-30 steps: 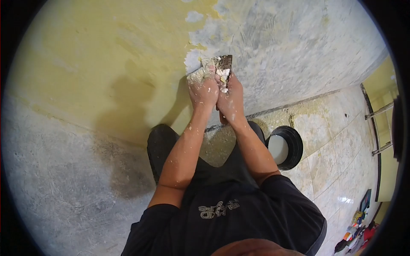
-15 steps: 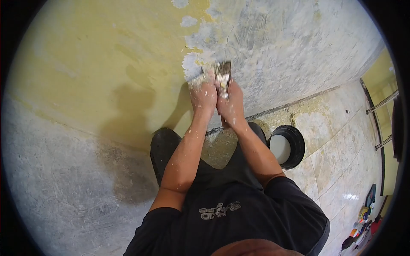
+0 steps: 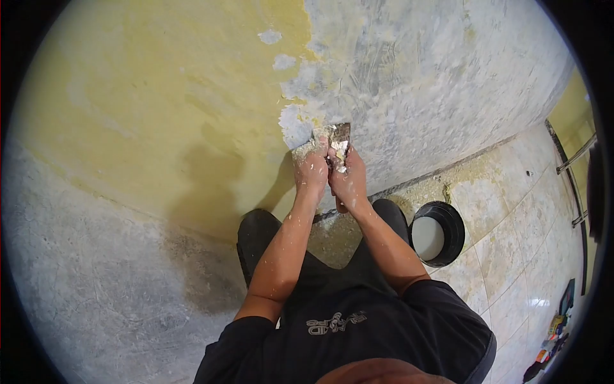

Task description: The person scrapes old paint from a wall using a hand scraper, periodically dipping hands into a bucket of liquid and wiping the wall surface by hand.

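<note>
My left hand point(image 3: 311, 171) is closed at the wall, its fingers pressed near the blade of a scraper point(image 3: 341, 134) and covered with pale paint flakes. Beside it, touching, my right hand point(image 3: 350, 179) is wrapped round the same scraper, whose brown handle end shows below the palm. Loose white and yellow flakes lie on the blade. The blade is at the wall point(image 3: 409, 83), near the ragged edge between yellow paint point(image 3: 192, 83) and bare grey-white plaster. What my left fingers hold is partly hidden by flakes.
A black bucket point(image 3: 455, 235) with whitish liquid stands right of my knees on the tiled floor point(image 3: 505, 269). Paint debris lies along the wall's base. Metal rails point(image 3: 579, 153) are at the far right, and assorted items point(image 3: 553, 336) lie at the lower right.
Both hands and the scraper appear lower in view, still together. The bucket and wall marks have also shifted down or right slightly as the view moved.
</note>
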A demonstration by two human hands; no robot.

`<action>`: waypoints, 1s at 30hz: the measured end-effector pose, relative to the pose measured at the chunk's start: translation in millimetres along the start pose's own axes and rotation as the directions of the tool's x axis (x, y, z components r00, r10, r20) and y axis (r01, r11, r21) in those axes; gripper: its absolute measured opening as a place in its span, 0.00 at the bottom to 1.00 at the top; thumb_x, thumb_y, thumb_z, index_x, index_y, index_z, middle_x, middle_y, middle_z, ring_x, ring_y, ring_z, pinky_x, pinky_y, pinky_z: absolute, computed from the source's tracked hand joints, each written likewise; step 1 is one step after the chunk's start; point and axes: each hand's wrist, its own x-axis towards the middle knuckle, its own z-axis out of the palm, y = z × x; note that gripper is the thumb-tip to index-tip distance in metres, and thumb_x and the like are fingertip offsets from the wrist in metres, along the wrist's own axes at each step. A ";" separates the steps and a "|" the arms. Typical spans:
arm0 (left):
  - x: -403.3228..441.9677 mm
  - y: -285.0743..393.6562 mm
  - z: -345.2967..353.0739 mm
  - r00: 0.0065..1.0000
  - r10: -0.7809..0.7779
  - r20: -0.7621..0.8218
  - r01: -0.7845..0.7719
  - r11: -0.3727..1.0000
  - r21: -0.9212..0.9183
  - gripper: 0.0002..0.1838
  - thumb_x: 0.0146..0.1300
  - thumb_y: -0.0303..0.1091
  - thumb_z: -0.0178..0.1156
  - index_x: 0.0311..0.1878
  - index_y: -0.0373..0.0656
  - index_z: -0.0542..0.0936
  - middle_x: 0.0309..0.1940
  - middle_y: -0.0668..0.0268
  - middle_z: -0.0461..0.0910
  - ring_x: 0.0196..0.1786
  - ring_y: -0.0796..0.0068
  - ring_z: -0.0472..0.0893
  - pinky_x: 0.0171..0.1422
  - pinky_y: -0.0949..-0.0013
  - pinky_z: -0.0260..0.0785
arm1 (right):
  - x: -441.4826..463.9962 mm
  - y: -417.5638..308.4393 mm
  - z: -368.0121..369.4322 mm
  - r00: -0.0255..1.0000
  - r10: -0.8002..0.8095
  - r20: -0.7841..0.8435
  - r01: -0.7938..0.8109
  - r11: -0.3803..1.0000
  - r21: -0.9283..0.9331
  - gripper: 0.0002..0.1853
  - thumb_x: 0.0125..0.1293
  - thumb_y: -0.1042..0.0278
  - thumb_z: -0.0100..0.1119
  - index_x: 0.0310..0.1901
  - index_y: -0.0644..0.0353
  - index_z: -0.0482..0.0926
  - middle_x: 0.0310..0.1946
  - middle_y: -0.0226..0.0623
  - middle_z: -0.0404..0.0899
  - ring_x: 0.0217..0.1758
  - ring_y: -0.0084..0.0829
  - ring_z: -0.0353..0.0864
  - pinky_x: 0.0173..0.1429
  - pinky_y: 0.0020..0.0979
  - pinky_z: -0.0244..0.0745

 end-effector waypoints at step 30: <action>-12.5 31.8 7.0 0.953 0.301 0.016 -0.280 0.864 0.419 0.18 0.66 0.39 0.53 0.28 0.35 0.81 0.22 0.60 0.80 0.26 0.71 0.77 0.33 0.62 0.67 | 16.0 2.2 -0.2 0.985 -0.170 -0.011 0.170 0.985 0.019 0.14 0.69 0.59 0.53 0.40 0.64 0.74 0.18 0.31 0.71 0.20 0.17 0.67 0.24 0.26 0.63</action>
